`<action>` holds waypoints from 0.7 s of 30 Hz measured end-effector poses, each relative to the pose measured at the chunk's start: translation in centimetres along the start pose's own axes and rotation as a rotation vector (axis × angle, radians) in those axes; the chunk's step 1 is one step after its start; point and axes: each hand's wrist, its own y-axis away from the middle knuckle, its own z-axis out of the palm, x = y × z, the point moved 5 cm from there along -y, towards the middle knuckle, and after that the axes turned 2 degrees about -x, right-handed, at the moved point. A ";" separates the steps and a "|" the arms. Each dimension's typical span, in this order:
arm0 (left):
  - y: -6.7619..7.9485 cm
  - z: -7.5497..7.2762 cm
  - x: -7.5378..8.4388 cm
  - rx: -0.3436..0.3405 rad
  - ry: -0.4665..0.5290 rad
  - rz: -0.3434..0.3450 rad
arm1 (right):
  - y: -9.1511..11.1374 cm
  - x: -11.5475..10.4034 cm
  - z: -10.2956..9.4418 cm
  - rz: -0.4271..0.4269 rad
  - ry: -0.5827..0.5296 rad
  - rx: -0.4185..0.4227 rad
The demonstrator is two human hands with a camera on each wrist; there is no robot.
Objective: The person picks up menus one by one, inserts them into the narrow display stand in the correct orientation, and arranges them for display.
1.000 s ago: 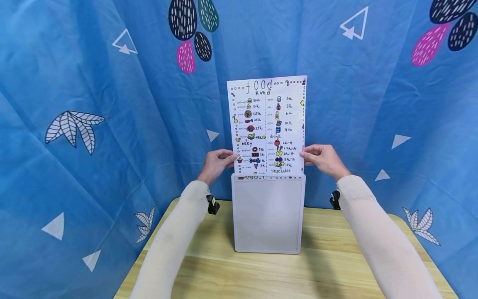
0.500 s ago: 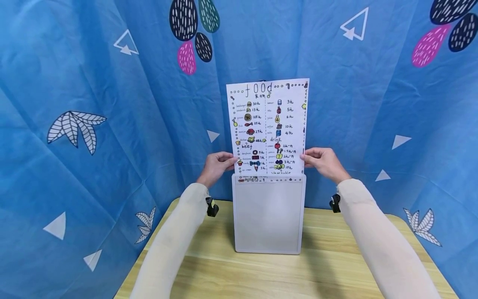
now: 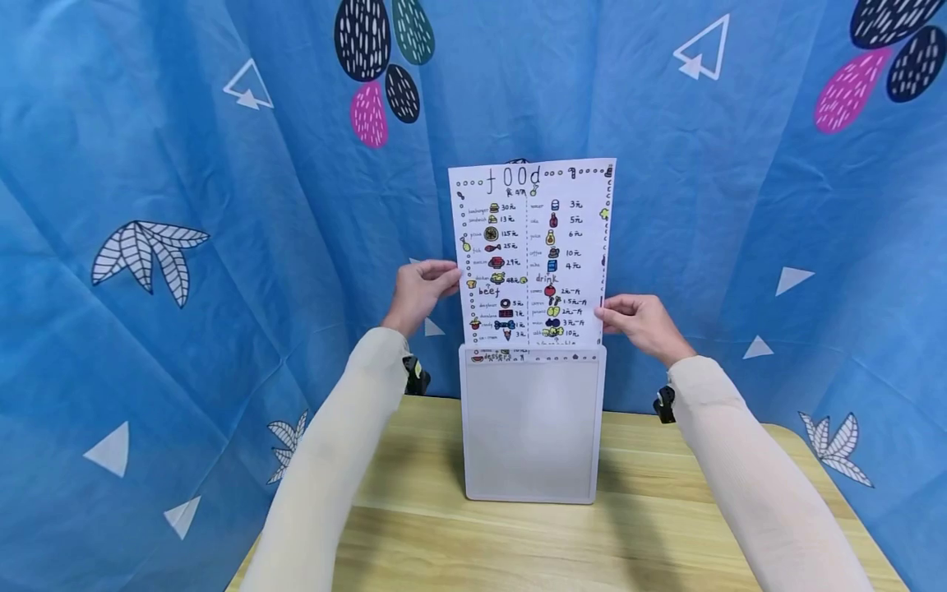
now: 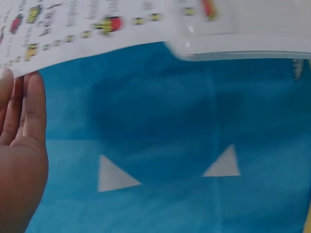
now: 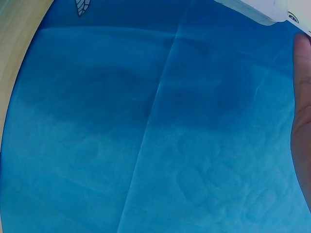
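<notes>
A white paper menu (image 3: 527,238), hand-drawn with coloured foods and prices under the heading "food", stands upright in the head view. Its bottom strip sits inside the top of a pale, white-rimmed display stand (image 3: 529,432), showing through the front panel. My left hand (image 3: 420,294) pinches the menu's left edge around mid-height; the left wrist view has the thumb before the sheet and the fingers (image 4: 33,107) behind it. Lower down on the opposite edge, my right hand (image 3: 642,325) pinches the paper between thumb and fingers. Only part of that hand (image 5: 302,116) enters the right wrist view.
The stand rests upright on a light wooden table (image 3: 414,526). A blue patterned cloth (image 3: 244,205) hangs close behind and along both sides. Black wrist cameras (image 3: 416,376) sit below the cream sleeves (image 3: 747,460).
The menu has slid slightly down into the stand, and more of its lower rows lie behind the panel. My left hand has moved up along the left edge; the right has lowered slightly.
</notes>
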 end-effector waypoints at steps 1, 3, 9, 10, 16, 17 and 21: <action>-0.2 0.1 0.5 0.015 0.002 0.007 | -0.1 0.0 0.0 -0.003 0.001 -0.003; -0.7 0.2 1.5 0.042 -0.003 0.027 | -0.2 0.1 -0.1 -0.011 0.002 -0.010; -1.3 0.6 2.9 0.090 -0.032 0.049 | -0.4 -0.3 -0.5 0.009 0.005 -0.045; -1.3 0.7 2.9 0.092 -0.033 0.044 | -0.5 -0.6 -0.7 0.015 0.010 -0.045; -1.2 0.9 2.6 0.093 -0.046 0.015 | -2.0 -4.8 -3.2 -0.008 0.024 0.016; -1.2 0.9 2.6 0.092 -0.049 0.013 | -2.3 -5.6 -3.6 -0.019 0.023 0.033; -1.2 1.0 2.5 0.086 -0.042 0.013 | -3.5 -8.0 -4.8 -0.052 0.018 0.099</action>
